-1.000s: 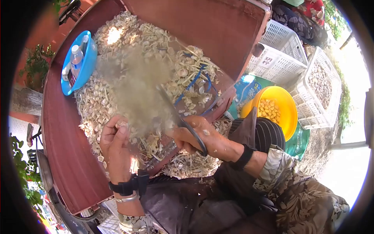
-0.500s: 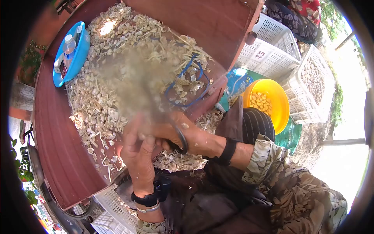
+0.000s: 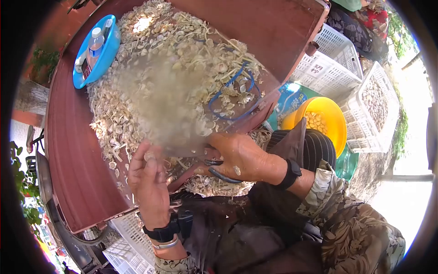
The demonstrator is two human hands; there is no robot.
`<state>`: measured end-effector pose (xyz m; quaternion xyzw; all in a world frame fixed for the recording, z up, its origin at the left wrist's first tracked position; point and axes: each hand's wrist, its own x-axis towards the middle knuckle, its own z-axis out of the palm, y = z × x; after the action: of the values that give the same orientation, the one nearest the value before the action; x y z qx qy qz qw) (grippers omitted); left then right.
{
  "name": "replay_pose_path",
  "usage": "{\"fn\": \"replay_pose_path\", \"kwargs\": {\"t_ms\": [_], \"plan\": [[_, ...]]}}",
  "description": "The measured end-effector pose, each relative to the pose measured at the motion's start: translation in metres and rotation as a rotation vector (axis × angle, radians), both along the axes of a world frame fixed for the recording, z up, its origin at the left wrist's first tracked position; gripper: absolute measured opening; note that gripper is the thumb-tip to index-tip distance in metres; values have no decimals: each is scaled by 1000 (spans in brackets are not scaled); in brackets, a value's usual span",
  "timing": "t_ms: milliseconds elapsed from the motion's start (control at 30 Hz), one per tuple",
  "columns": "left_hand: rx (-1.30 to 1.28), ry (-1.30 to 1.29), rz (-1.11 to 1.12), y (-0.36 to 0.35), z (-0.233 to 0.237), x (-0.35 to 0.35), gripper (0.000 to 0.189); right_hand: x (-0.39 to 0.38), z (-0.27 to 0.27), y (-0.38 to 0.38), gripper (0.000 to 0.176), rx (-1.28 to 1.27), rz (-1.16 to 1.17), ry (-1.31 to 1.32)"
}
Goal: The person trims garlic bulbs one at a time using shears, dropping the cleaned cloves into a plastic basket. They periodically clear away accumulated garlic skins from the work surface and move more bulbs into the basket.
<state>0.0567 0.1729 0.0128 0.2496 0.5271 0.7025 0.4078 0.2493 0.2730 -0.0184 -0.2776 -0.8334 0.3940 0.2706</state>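
My right hand (image 3: 244, 157) holds a pair of scissors (image 3: 224, 177); their dark handles show beneath my fingers, while a blurred patch hides the blades. To the left, my left hand (image 3: 148, 178) pinches a small pale garlic clove (image 3: 149, 156) between thumb and fingertips. The two hands are apart, both over the near edge of the table. Beyond them spreads a large heap of garlic cloves and dry skins (image 3: 114, 107), its middle veiled by the blur. A blue strap (image 3: 214, 102) lies in a loop on the heap's right side.
A blue basin (image 3: 98, 61) with a bottle (image 3: 96, 42) stands on the reddish table (image 3: 68, 150) at left. On the right are a yellow bucket (image 3: 337, 121) of peeled cloves and white crates (image 3: 360, 132), one filled with garlic. Another person's patterned clothing (image 3: 351, 29) shows at top right.
My hands have moved apart: the right one with the scissors went right, the left one slightly left. The whole view has shifted a little, so the table sits further right and higher.
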Motion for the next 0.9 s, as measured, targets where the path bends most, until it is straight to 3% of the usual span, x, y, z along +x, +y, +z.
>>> {"fn": "replay_pose_path", "kwargs": {"t_ms": [133,233,433,733,833,900], "plan": [[-92,337,40,-4,12,10,48,2,-7,0,55,163,57,-69],[-115,519,-42,-10,7,0,49,1,-10,0,54,97,107,-66],[-188,571,-111,-10,-1,-7,43,1,-5,-3,48,44,132,-120],[-150,385,-180,28,-22,-32,41,-17,-27,4,36,-58,140,17],[-187,335,-99,41,-22,-27,38,-24,-13,2,33,-87,20,-163],[-171,291,-73,45,-28,-30,36,-26,-14,1,34,-97,16,-147]]}}
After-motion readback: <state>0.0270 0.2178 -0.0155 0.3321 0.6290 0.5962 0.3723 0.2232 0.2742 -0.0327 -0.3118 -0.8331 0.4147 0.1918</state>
